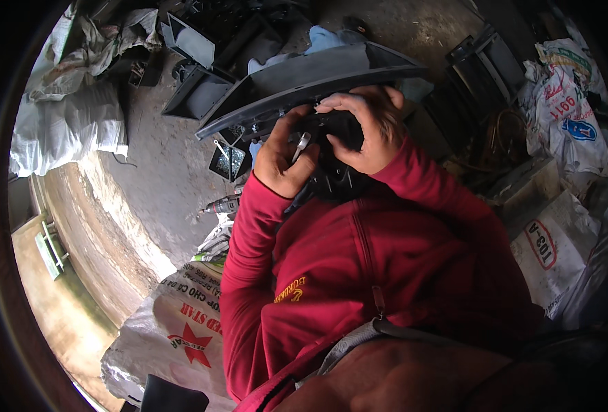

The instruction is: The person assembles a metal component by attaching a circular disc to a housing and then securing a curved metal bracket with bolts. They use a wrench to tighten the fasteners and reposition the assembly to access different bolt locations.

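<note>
A long dark metal box (pixel 304 73) with a broad flanged rim lies tilted across my lap, its rim turned toward me. My left hand (pixel 285 159) is closed around a small silver wrench (pixel 301 145), its index finger up against the rim. My right hand (pixel 375 129) is bent around the near side of the box. Its index fingertip touches the rim by a small bolt, and its thumb presses on a dark part below. What lies between that thumb and finger is too dark to make out.
On the floor at the left stands a small black tray (pixel 219 165) of small metal parts. Close by lies a power tool (pixel 223 204). More dark metal boxes (pixel 197 93) stand beyond. Printed white sacks (pixel 180 323) lie at lower left, others (pixel 566 110) at the right.
</note>
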`<action>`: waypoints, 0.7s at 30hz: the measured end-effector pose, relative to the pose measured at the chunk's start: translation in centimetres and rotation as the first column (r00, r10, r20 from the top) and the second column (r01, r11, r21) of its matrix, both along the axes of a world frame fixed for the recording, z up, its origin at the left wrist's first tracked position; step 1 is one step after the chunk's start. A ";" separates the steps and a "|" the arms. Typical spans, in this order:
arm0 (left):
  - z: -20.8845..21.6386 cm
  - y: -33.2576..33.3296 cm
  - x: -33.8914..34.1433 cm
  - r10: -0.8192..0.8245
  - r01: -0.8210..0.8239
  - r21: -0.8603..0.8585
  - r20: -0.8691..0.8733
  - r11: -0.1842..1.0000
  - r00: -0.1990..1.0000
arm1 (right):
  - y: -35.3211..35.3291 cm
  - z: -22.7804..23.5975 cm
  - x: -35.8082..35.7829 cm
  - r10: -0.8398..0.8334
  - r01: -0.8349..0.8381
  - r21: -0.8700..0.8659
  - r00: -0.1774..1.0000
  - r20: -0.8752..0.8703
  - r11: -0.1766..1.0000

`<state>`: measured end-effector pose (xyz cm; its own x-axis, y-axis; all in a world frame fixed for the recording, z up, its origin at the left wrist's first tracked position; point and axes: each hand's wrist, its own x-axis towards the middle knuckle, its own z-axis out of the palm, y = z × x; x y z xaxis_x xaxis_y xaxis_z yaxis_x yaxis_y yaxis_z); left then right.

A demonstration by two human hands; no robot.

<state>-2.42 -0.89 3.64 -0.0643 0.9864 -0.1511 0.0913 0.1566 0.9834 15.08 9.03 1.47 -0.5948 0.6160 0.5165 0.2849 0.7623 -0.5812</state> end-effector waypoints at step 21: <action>-0.3 1.0 0.5 0.040 0.001 0.063 -0.652 0.998 0.757 | 0.9 -0.6 -0.5 -0.076 0.064 0.106 0.990 0.117 0.992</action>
